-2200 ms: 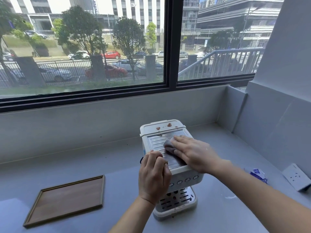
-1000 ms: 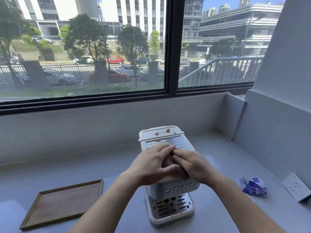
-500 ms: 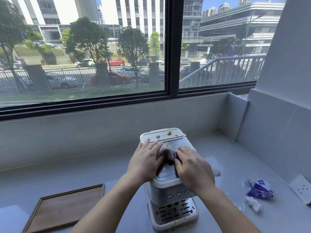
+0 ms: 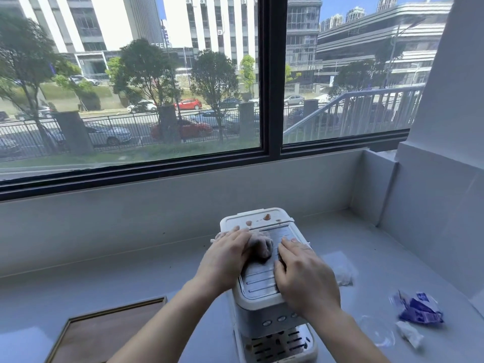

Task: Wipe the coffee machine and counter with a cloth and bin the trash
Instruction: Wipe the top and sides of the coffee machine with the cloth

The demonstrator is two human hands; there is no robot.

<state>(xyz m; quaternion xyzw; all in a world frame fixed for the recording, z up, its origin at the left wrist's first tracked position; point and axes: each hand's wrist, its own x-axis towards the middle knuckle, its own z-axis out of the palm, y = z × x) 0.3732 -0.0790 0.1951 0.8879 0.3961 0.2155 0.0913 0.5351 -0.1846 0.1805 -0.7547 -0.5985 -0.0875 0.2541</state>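
The white coffee machine [image 4: 258,307] stands on the grey counter [image 4: 157,273] in front of me. A bunched grey-pink cloth [image 4: 260,246] lies on its ribbed metal top. My left hand [image 4: 226,256] presses on the cloth's left part with straight fingers. My right hand [image 4: 301,277] lies flat on the top just right of the cloth, fingertips near it. Brown spots [image 4: 266,216] mark the white rear lid. Trash sits on the counter to the right: a crumpled blue wrapper [image 4: 419,309], a white tissue scrap [image 4: 408,334] and a white wad [image 4: 343,277].
A wooden tray [image 4: 104,334] lies on the counter at the lower left. A crinkled clear plastic piece [image 4: 377,334] lies beside the machine's base. Grey walls close the counter at the back and right, under a large window.
My left hand left the machine's front edge and came onto the top. The cloth went from under my right hand to under my left, and both hands slid toward the rear.
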